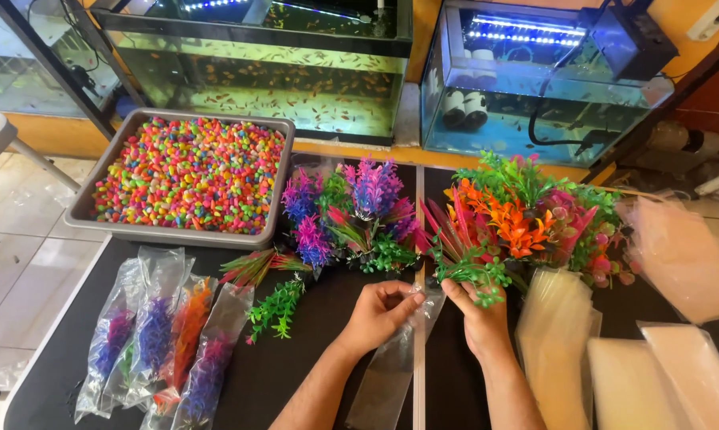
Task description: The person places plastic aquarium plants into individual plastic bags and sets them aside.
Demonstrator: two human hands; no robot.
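My left hand pinches the top edge of a long clear plastic bag that hangs down over the black table. My right hand grips a green and red artificial aquarium plant by its base, right beside the bag's mouth. Both hands are close together at the middle of the table. Just beyond them lie heaps of plastic plants, purple and blue ones to the left, orange, green and pink ones to the right.
A grey tray of multicoloured gravel sits at the back left. Several bagged plants lie at the front left, loose small plants beside them. Stacks of empty clear bags lie at the right. Two fish tanks stand behind.
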